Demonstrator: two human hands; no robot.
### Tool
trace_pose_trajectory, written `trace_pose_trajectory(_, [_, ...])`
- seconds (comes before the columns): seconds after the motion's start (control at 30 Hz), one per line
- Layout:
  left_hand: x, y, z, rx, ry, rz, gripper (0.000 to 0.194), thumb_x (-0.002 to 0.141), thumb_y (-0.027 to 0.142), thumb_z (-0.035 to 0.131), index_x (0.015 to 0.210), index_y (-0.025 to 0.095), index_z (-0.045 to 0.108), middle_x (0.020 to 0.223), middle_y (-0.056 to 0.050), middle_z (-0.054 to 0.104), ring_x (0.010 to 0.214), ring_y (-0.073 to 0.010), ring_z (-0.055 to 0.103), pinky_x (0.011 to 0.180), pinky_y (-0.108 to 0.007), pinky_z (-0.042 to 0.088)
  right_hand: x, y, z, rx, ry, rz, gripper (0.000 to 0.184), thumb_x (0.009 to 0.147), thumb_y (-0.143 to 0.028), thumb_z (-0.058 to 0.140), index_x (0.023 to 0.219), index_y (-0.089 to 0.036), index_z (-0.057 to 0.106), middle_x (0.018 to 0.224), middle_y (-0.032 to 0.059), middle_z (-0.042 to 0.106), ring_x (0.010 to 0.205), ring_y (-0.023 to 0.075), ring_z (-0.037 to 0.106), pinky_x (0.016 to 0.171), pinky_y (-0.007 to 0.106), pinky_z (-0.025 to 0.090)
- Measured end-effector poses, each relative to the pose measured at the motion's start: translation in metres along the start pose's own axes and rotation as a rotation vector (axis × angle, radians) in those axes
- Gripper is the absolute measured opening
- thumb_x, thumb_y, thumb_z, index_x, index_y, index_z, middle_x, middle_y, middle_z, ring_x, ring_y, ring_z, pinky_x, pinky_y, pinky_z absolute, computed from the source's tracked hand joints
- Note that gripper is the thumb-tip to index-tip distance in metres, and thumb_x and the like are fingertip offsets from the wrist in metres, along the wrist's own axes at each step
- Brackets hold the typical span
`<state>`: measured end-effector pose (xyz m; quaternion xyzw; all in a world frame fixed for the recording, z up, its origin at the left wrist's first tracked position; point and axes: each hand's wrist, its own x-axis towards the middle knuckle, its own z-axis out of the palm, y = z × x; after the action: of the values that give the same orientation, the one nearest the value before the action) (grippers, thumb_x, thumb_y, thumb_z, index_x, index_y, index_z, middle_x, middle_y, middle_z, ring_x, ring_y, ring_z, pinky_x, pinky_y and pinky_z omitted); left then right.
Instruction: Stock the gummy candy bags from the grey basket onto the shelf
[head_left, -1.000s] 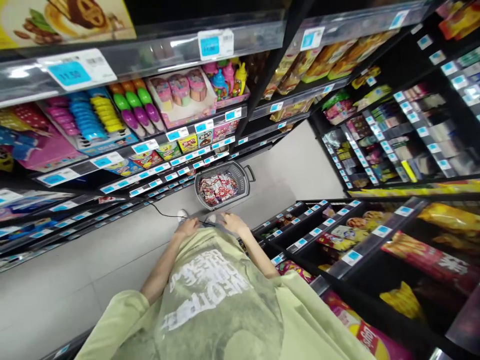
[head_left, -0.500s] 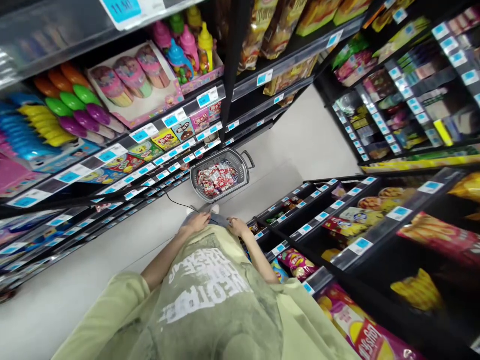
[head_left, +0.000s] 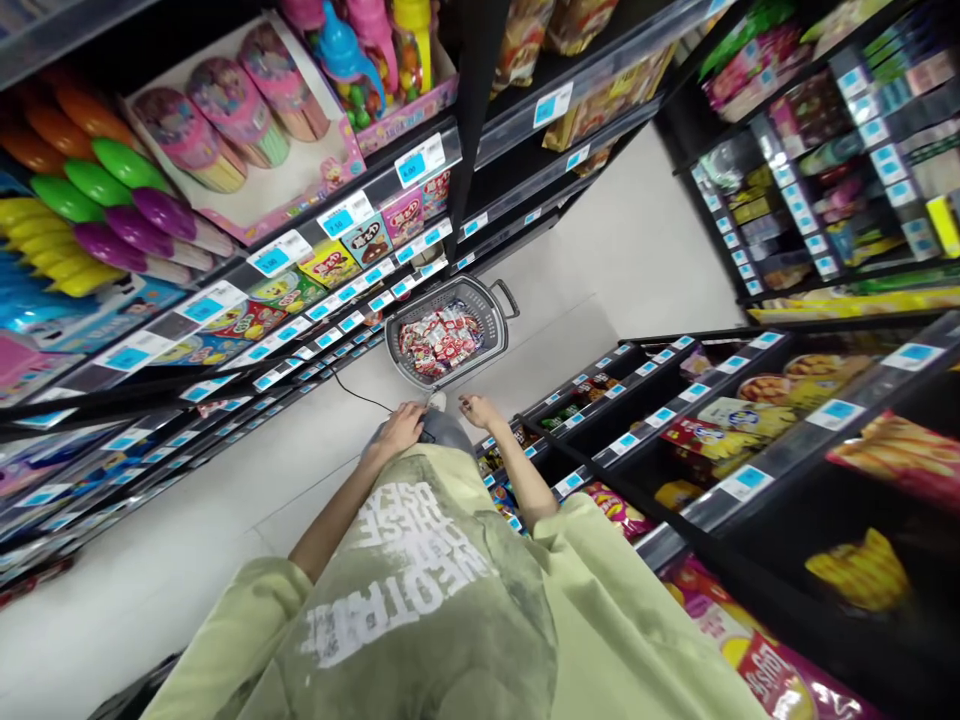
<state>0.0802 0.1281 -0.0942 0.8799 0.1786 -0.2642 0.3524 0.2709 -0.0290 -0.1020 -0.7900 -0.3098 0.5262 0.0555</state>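
My left hand [head_left: 403, 426] is at my waist, in front of the grey trousers [head_left: 451, 432], with its fingers bent over something dark that I cannot make out. A thin black cable [head_left: 358, 396] runs from the shelf side toward this hand. My right hand [head_left: 480, 410] is raised a little apart from the trousers, its fingers curled together; a small dark spot shows at the fingertips, too small to name. Beyond both hands a grey shopping basket [head_left: 491, 345] with a handle stands on the floor, holding many small red and white wrapped packets [head_left: 442, 340].
Shelves of toys and candy [head_left: 217, 120] rise close on the left, edged with price tags [head_left: 345, 213]. Snack shelves [head_left: 750, 480] line the right, with chip bags [head_left: 619, 508]. Pale floor [head_left: 622, 240] runs between them toward another shelf [head_left: 810, 200] at the far end.
My right hand has lifted off the trousers, moving slightly forward and apart from my left hand. My left hand stays near the waist. The view has shifted a little closer to the left shelf.
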Motion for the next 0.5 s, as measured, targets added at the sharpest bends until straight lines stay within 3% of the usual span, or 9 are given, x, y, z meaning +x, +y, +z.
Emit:
trace_pose_trajectory(0.13, [-0.014,-0.018,0.008,-0.016,0.006,-0.013,0.038,0.094,0.022,0.046,0.129,0.015,0.059,0.139,-0.013,0.052,0.131,-0.025,0.046,0.116,-0.041,0.038,0.015,-0.002,0.021,0.113,0.004,0.078,0.036,0.099,-0.037,0.059,0.128,-0.016,0.058,0.125,0.0098,0.062,0.112,0.022,0.063,0.097,0.045,0.054])
trace_pose_trajectory(0.27, [-0.034,-0.043,0.018,-0.022,-0.014,0.007,0.037,0.091,0.02,0.049,0.125,0.014,0.062,0.136,-0.014,0.054,0.129,-0.0277,0.047,0.113,-0.044,0.041,0.007,-0.006,0.052,0.197,0.028,0.218,0.032,0.101,-0.034,0.054,0.126,-0.014,0.059,0.127,0.0093,0.06,0.112,0.0205,0.062,0.1,0.042,0.052])
trace_pose_trajectory(0.5, [-0.069,-0.106,0.027,-0.059,0.029,0.045,0.036,0.09,0.019,0.048,0.121,0.016,0.064,0.133,-0.014,0.056,0.127,-0.0288,0.049,0.11,-0.045,0.044,-0.028,-0.043,0.133,0.309,-0.012,0.346,0.036,0.099,-0.041,0.058,0.125,-0.017,0.061,0.131,0.0099,0.06,0.117,0.0238,0.06,0.103,0.046,0.05])
